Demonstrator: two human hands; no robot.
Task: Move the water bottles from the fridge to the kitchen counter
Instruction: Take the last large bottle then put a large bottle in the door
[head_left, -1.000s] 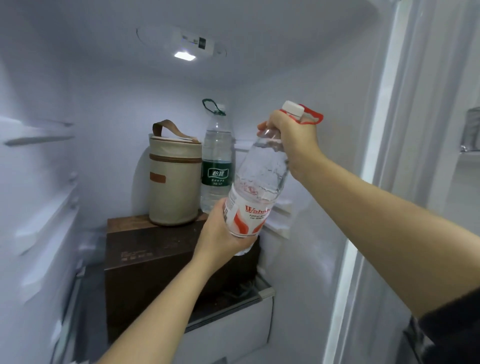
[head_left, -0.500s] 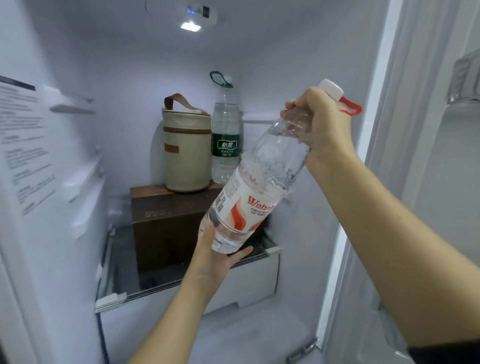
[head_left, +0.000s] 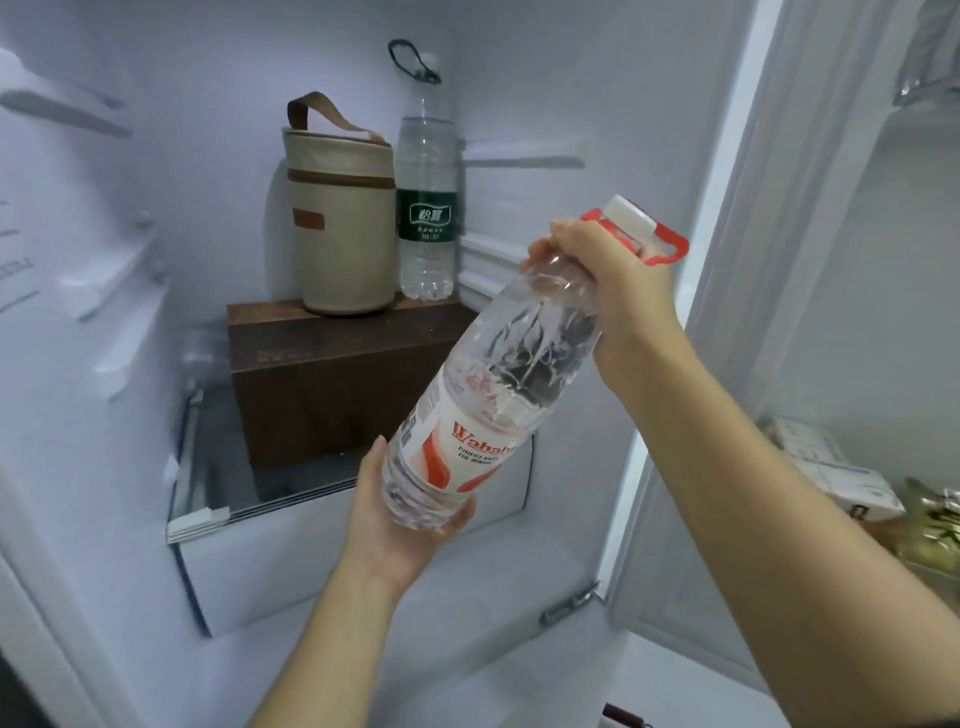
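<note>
A large clear water bottle with a red and white label, white cap and red carry loop is tilted in front of the open fridge. My right hand grips its neck just below the cap. My left hand cups its base from underneath, fingers curled round the bottom. A second water bottle with a green label and dark green loop stands upright at the back of the fridge on a brown box.
A beige cylindrical bag with a brown handle stands beside the green-label bottle on the box. A white drawer front lies below the glass shelf. The fridge door stands open on the right, with packets in its shelf.
The held bottle has come out of the fridge, lower and nearer to me, with both hands still on it. My view has pulled back, showing more of the drawer and door.
</note>
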